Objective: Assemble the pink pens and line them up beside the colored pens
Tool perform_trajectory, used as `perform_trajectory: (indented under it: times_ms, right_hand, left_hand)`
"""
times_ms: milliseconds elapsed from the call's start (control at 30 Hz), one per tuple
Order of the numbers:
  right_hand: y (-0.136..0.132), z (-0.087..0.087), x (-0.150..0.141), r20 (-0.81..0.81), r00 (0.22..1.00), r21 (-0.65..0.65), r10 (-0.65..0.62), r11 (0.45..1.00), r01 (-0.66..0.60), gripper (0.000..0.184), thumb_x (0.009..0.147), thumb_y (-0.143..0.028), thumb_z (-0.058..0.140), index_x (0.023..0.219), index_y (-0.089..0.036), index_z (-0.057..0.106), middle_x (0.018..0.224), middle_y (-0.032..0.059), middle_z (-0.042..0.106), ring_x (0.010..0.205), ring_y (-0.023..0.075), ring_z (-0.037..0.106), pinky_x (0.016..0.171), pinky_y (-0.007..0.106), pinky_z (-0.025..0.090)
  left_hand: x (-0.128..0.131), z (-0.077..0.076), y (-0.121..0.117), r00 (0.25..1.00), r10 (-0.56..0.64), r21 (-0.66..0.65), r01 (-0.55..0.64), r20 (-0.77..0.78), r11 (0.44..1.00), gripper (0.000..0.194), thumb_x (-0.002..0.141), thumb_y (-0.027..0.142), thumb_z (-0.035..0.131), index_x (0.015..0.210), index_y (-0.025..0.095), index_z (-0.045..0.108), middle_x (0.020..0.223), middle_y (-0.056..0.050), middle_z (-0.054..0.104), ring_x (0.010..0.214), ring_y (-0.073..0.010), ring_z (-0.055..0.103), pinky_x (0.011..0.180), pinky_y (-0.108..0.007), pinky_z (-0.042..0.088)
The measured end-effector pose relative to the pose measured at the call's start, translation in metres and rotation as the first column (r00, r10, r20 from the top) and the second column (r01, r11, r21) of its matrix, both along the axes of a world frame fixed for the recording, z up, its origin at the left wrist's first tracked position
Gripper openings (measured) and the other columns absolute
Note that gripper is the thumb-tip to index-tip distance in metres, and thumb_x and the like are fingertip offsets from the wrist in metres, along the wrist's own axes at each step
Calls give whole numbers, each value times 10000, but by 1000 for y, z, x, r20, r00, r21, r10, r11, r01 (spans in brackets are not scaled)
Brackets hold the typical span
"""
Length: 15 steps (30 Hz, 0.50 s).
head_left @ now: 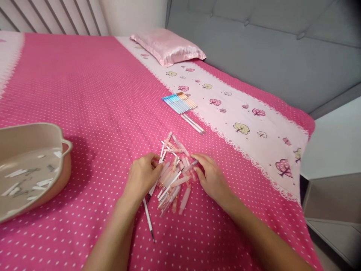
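A loose pile of pink and white pen parts (175, 181), with slim barrels and dark-tipped refills among them, lies on the pink dotted bedspread. At the pile's left side is my left hand (144, 174), its fingers curled in; what they grip, if anything, is hidden. My right hand (211, 178) reaches in from the right, thumb and forefinger closed on a pen (191, 166) with a greyish, see-through end. One white refill (147, 217) with a dark tip lies apart, below my left hand.
Beyond the pile, blue and orange pens (179, 102) lie in a neat row, with two pale pens (193, 124) beside them. A beige basin (65, 165) holding white scraps stands at left. A pink pillow (169, 46) rests near the grey headboard (267, 49).
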State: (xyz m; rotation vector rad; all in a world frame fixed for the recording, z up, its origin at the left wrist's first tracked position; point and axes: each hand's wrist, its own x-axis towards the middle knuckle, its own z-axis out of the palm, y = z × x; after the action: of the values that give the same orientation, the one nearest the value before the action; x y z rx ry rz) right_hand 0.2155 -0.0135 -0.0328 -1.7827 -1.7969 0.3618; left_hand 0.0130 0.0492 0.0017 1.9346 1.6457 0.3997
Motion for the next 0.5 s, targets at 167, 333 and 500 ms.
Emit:
perform_trajectory:
  times_ms: [167,333,500]
  right_hand:
    - [-3,3,0,-52,998,36,39,999,-38,334,842,-102,444,1103,-195,630,1107,75,652,1036,206,593,933,391,469]
    - [-4,3,3,-73,997,51,39,998,-35,274,840,-119,469,1016,-206,661,1033,63,679,974,205,617,898,384,482]
    - [-2,5,3,-113,992,5,-48,999,49,252,848,-175,481,1013,-219,666,1001,53,692,903,212,634,823,375,501]
  left_hand:
    - [-2,4,0,999,40,10,-40,-32,999,263,743,322,505,888,170,664,738,-51,688,690,-208,624,605,-273,415]
    - [-11,13,-1,992,59,19,-57,-114,998,216,726,319,525,826,198,674,765,-50,704,717,-217,635,628,-278,429]
    - [-10,16,-2,996,-63,-44,61,-64,997,185,733,261,522,778,210,694,744,-28,709,689,-199,634,614,-269,422]
